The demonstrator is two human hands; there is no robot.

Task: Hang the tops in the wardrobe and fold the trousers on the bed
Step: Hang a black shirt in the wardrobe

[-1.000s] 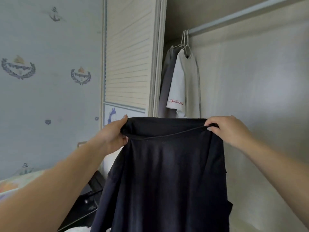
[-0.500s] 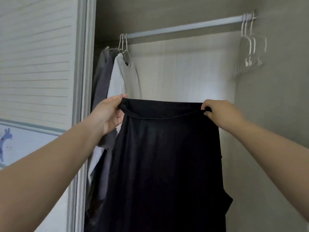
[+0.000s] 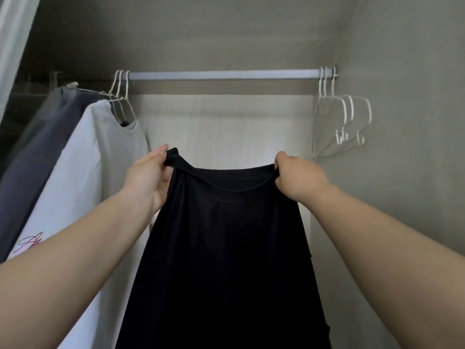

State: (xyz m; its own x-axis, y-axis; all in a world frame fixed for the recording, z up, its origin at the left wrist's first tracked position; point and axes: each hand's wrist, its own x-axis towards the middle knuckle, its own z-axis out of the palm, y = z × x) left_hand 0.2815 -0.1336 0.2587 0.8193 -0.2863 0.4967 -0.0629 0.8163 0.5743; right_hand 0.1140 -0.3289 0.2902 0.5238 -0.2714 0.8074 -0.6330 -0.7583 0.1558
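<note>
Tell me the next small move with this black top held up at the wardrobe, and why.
Probably free the right hand and reach for one of the empty hangers at the rail's right end, keeping the left hand gripping the black top. The top is on no hanger yet, and both hands pinch its upper edge.

Head camera, single wide-angle view: worn at head height, facing forward and slightly upward into open beige wardrobe interior, close range; white horizontal hanging rail fills upper centre.

Bare white hangers at right end
</note>
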